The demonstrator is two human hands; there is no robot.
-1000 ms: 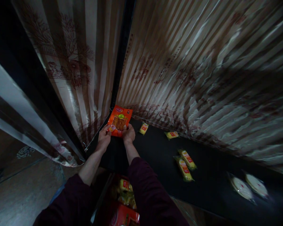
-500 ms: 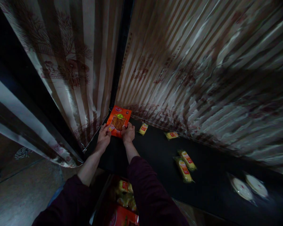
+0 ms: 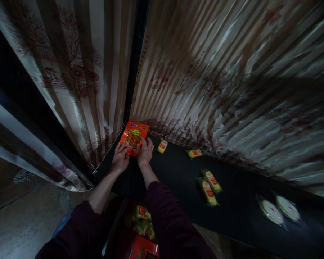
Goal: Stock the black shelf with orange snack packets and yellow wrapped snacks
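Observation:
At the far left corner of the black shelf lies an orange snack packet with a clear window showing brown strips inside. My left hand rests on its lower left corner, fingers stretched over the surface. My right hand touches the lower right part, with thumb and fingers apart. To the right of that hand is a small yellow wrapped snack with a red label. Another yellow snack lies further along the back edge.
Two yellow packs lie side by side mid-shelf. Further right are two round white packaged items. Below the shelf, between my arms, a container holds yellow packs and an orange packet. Striped printed curtains hang behind and left.
My fingers have shifted from gripping the packet's sides to lying spread on its lower part. The packet sits in nearly the same place, and the view has moved slightly.

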